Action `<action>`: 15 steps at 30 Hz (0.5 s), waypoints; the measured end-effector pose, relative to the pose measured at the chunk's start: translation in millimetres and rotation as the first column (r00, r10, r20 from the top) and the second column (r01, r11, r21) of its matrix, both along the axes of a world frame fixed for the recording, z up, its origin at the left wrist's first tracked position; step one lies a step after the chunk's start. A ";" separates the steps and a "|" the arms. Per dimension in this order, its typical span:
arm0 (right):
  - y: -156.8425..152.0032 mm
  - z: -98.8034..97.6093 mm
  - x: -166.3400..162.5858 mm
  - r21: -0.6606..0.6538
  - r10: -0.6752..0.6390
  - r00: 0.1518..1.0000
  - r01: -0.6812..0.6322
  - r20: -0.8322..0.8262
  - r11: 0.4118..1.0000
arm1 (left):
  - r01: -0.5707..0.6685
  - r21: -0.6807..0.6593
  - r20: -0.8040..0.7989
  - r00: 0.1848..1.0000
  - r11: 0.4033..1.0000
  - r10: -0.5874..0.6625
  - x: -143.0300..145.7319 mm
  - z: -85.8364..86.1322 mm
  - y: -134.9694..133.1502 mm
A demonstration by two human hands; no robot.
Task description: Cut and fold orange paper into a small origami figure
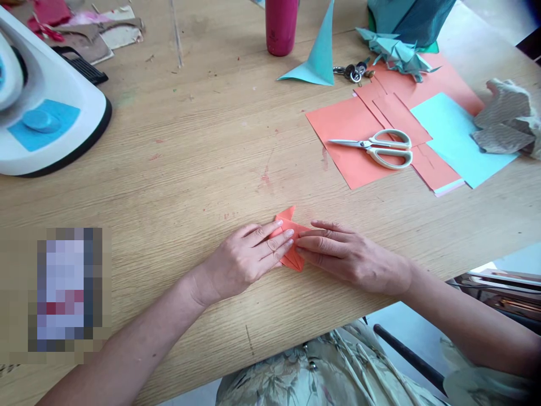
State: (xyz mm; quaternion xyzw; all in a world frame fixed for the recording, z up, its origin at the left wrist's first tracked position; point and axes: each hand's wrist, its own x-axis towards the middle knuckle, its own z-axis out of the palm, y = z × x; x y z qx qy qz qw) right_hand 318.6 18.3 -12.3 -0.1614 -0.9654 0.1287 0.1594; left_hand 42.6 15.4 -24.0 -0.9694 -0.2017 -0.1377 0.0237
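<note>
A small piece of folded orange paper [291, 262] with pointed corners lies on the wooden table in front of me. My left hand [245, 251] holds it down from the left, its fingers laid across the top of the folds. From the other side, my right hand [350, 254] holds its right edge with the fingers close together. The fingertips of both hands nearly meet over the paper. Both thumbs are hidden, as is part of the paper beneath the fingers.
Scissors [389, 149] lie on orange sheets [338, 129], beside a light blue sheet [448, 135] and crumpled paper [505, 118]. Behind are a blue folded paper [323, 59], keys [355, 72], a pink bottle [280, 25] and teal origami [401, 53]. A white appliance [84, 135] stands left.
</note>
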 end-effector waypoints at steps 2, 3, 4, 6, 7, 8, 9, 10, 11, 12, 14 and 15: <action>-0.3 1.0 0.4 0.003 0.009 1.000 -0.009 0.017 1.000 | -0.003 0.003 -0.007 1.000 1.000 0.003 0.2 0.2 0.0; -0.5 1.4 0.9 0.000 0.012 1.000 -0.012 0.022 1.000 | -0.004 0.003 -0.008 1.000 1.000 0.004 0.3 0.2 0.0; -0.7 1.6 1.5 -0.004 0.015 1.000 -0.015 0.024 1.000 | -0.005 0.003 -0.009 1.000 1.000 0.005 0.3 0.1 0.0; -1.5 1.1 3.5 -0.008 0.023 0.999 -0.023 0.027 1.000 | -0.006 0.001 -0.011 1.000 1.000 0.006 0.1 -0.1 -0.1; -2.1 0.6 4.7 -0.010 0.029 0.999 -0.029 0.025 1.000 | -0.006 -0.002 -0.013 1.000 1.000 0.006 -0.1 -0.2 -0.2; -2.7 0.0 5.9 -0.013 0.039 0.999 -0.039 0.023 0.999 | -0.006 -0.007 -0.018 1.000 1.000 0.006 -0.3 -0.2 -0.3; -3.3 -0.6 7.0 -0.020 0.051 0.998 -0.050 0.025 0.999 | -0.004 -0.013 -0.021 1.000 1.000 0.004 -0.5 -0.1 -0.4; -3.9 -1.1 7.8 -0.028 0.061 0.998 -0.060 0.028 0.998 | -0.004 -0.017 -0.022 1.000 1.000 0.004 -0.6 0.1 -0.5; -4.4 -1.4 8.3 -0.036 0.069 0.997 -0.068 0.032 0.997 | -0.006 -0.020 -0.021 1.000 1.000 0.005 -0.8 0.5 -0.6; -4.8 -1.4 8.4 -0.042 0.073 0.997 -0.072 0.038 0.997 | -0.007 -0.023 -0.021 1.000 1.000 0.006 -0.8 1.0 -0.6; -5.4 -0.7 7.7 -0.049 0.076 0.996 -0.073 0.056 0.996 | -0.009 -0.025 -0.020 1.000 1.000 0.008 -0.8 2.2 -0.6; -5.7 -0.1 7.0 -0.049 0.075 0.995 -0.072 0.064 0.996 | -0.010 -0.023 -0.020 1.000 1.000 0.009 -0.7 2.8 -0.6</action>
